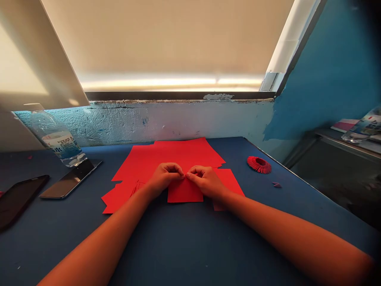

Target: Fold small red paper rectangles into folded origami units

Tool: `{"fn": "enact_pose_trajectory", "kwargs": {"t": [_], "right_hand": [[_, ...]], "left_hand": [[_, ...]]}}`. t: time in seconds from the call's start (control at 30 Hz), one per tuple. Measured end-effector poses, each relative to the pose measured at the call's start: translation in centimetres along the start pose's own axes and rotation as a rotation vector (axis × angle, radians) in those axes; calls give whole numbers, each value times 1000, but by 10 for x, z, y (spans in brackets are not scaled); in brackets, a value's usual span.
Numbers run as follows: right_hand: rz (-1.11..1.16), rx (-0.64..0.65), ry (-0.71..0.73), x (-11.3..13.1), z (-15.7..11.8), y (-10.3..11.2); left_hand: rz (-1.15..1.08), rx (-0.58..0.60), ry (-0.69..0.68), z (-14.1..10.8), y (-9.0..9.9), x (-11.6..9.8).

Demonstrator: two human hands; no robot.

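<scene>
Both hands work at the middle of the blue worktop (166, 254), close to its back edge. The left hand (163, 179) and right hand (205, 182) are curled and nearly closed, their fingertips meeting over a small red paper rectangle (185, 190). They appear to pinch its upper edge, though the fingers hide how much of it they grip. It lies on ragged red paper sheets (166, 153), so a slip could lose it against the same colour, and uneven pressure could crease or tear such thin paper. The sheets' torn edges could also catch on the rectangle or the wrists, and any drag of the forearms could shift the loose sheets.

Toward the right edge sit a red paper ring (258, 165) and a tiny folded piece (276, 184). The piece is small and light enough for a careless sweep of the arm or a draught to send it over the edge. At the back left corner, a water bottle (56, 137) stands by two phones (70, 179). If it is knocked over, any leak could wet the paper and phones.
</scene>
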State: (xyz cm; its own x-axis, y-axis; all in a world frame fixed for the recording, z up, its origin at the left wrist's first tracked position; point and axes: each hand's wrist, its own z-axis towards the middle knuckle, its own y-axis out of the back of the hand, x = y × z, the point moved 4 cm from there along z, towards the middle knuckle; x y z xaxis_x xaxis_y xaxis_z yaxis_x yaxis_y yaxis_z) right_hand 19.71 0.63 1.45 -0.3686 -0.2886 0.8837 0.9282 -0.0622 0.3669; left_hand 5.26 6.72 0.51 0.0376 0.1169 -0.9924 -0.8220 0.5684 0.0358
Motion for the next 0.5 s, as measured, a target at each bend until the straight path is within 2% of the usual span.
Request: {"fn": "enact_pose_trajectory", "kwargs": {"t": [0.37,0.5], "right_hand": [[53,3,42,0,1,0],[63,2,50,0,1,1]], "left_hand": [[-10,-19,-27,1,-1,-6],[-34,-35,3,0,-3,-6]]}}
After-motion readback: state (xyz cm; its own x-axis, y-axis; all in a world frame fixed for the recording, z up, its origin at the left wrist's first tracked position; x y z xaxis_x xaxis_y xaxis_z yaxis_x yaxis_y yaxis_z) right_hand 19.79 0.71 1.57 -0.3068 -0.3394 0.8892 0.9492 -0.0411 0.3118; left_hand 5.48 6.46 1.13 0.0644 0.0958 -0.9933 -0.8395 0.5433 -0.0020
